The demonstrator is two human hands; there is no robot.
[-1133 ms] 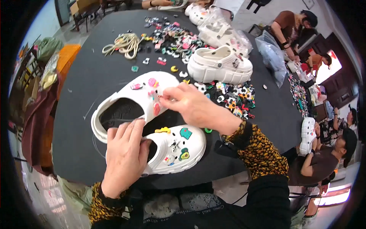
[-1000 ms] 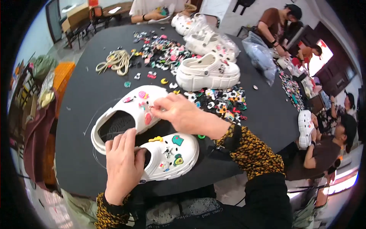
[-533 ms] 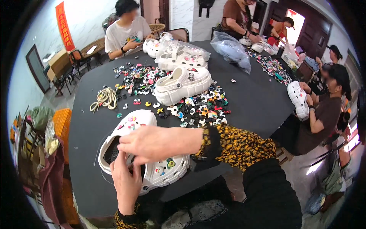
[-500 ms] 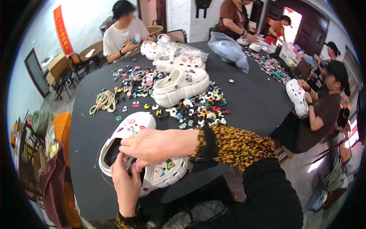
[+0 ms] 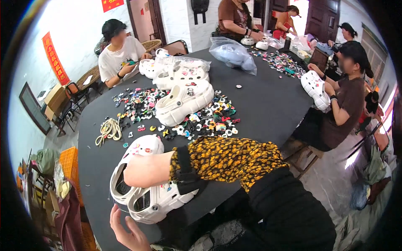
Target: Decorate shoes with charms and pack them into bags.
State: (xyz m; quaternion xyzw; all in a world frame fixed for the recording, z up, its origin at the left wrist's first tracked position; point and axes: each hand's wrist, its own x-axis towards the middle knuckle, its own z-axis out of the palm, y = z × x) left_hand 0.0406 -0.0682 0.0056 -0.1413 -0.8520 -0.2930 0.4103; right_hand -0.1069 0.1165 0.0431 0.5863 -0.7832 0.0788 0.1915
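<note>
Two white clogs with colourful charms lie side by side on the dark table in front of me. My right hand point(image 5: 144, 170) is bent over the opening of the far clog point(image 5: 146, 144); its fingers are hidden behind the back of the hand. Spread fingers show on my left hand point(image 5: 127, 232), just off the heel of the near clog point(image 5: 167, 203), with nothing visible in them. A thin strand seems to run by the heels, too fine to make out fully. My patterned right sleeve point(image 5: 230, 161) crosses above the near clog's toe.
Small charms point(image 5: 215, 115) lie heaped around more white clogs point(image 5: 184, 102), some in clear bags. A bundle of cream cord point(image 5: 109, 130) sits at the left. A bag of blue items point(image 5: 234, 56) rests farther back. Several people work around the table point(image 5: 268, 108), one holding a clog point(image 5: 315, 88).
My left hand has left the clogs' openings, dropping toward me with fingers spreading. My right hand has shifted left and turned over the far clog. The whole view has swung somewhat.
</note>
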